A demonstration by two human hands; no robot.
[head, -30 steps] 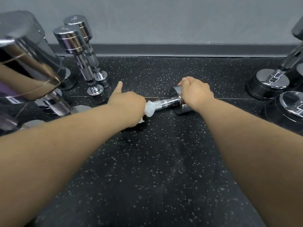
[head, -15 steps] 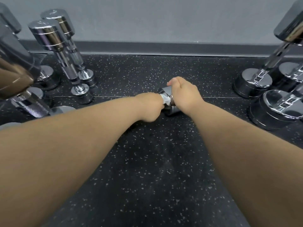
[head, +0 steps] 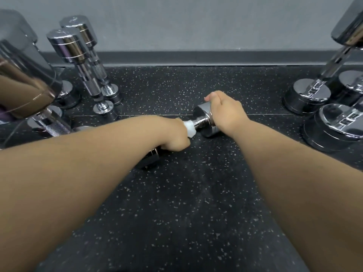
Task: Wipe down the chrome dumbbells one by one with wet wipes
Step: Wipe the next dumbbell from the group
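The dumbbell lay on the floor. The left hand was curled round the wipe on its handle, and the right hand clasped the far head. If wet chrome slipped that clasp, it could roll toward the upright dumbbells.

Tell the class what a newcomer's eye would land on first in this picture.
Two arms meet at the centre, where the left hand holds a white wipe round the handle of a dumbbell lying on the speckled black floor, and the right hand grips its far end. Bigger dumbbells stand upright at both sides.
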